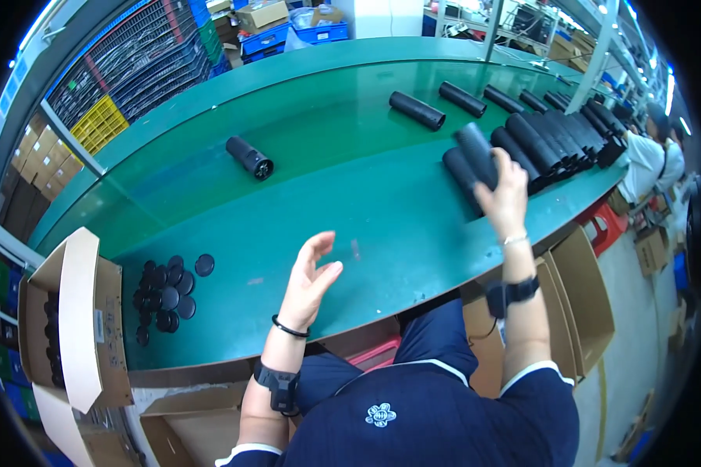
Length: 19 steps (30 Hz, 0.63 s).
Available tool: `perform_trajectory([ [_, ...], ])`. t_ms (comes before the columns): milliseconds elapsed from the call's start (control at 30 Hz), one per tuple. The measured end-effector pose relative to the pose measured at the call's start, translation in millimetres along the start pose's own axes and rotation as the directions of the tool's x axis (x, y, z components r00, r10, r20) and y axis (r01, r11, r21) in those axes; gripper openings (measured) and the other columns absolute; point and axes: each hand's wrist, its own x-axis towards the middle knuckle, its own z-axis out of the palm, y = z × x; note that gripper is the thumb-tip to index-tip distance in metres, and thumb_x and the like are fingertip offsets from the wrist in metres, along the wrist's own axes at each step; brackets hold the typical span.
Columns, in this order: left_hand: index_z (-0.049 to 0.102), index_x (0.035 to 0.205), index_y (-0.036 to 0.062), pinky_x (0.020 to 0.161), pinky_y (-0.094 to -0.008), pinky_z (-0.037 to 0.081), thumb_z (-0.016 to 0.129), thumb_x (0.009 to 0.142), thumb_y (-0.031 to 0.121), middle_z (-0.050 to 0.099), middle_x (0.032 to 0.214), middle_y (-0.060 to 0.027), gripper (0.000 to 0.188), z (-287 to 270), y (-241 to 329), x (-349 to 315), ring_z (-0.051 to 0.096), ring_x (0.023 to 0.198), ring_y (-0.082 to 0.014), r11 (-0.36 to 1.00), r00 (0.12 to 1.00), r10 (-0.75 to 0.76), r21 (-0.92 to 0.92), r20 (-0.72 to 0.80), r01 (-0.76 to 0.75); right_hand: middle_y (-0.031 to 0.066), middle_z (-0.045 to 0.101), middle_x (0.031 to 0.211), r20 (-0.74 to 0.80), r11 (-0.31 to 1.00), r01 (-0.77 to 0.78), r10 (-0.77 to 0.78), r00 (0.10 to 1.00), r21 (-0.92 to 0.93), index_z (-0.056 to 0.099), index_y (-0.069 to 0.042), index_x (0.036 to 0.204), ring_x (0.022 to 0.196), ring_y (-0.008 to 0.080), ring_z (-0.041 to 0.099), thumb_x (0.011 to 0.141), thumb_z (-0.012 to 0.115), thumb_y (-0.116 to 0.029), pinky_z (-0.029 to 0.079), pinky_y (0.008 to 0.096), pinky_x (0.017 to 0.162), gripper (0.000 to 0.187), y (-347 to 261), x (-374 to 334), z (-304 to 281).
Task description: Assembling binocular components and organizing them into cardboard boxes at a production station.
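My right hand (508,194) is at the near left end of a pile of black tubes. Its thumb and fingers are closed around a black cylindrical tube (475,151), which is tilted and slightly blurred. Just beneath lies another black tube (461,179) on the green table. My left hand (310,284) hovers over the table's near side, fingers apart and holding nothing. More black tubes (539,144) are stacked to the right of my right hand.
On the green belt (327,117) behind, a lone tube (249,158) shows an open end; several others lie farther right. Round black caps (170,297) are scattered at left, beside a cardboard box (113,335). People (648,159) sit at far right.
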Motion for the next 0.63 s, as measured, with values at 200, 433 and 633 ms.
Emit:
perform_trajectory([
  [200,0.058,0.114,0.0033,0.084,-0.0251,0.045,0.065,0.088,0.012,0.059,0.111,-0.0044,0.029,2,-12,2,0.054,0.103,-0.0116,0.989,0.994,-0.106,-0.101,0.019,0.108,0.0099,0.055,0.103,0.117,0.852,-0.076,0.159,0.980,-0.518,0.055,-0.012,0.124,0.100,0.0295,0.052,0.067,0.080,-0.025,0.045,0.0434,0.083,0.064,82,33,31],
  [433,0.059,0.112,0.0030,0.081,-0.0246,0.047,0.063,0.089,0.010,0.060,0.109,-0.0054,0.025,5,-16,1,0.057,0.098,-0.0118,0.986,0.986,-0.166,-0.020,0.006,0.166,0.0105,0.056,0.116,-0.150,0.923,-0.141,0.092,0.984,-0.357,0.062,-0.010,0.118,0.111,0.0294,0.049,0.077,0.074,-0.029,0.041,0.0417,0.090,0.047,73,-9,12],
  [633,0.057,0.117,0.0035,0.083,-0.0292,0.048,0.067,0.086,0.016,0.059,0.111,-0.0077,0.034,34,-6,8,0.058,0.100,-0.0166,0.960,0.907,-0.247,-0.043,0.342,0.278,0.0130,0.046,0.140,-0.233,0.931,-0.182,0.262,0.936,0.317,0.047,-0.017,0.138,0.130,0.0245,0.040,0.083,0.064,-0.010,0.020,0.0347,0.115,0.059,214,-162,44],
])
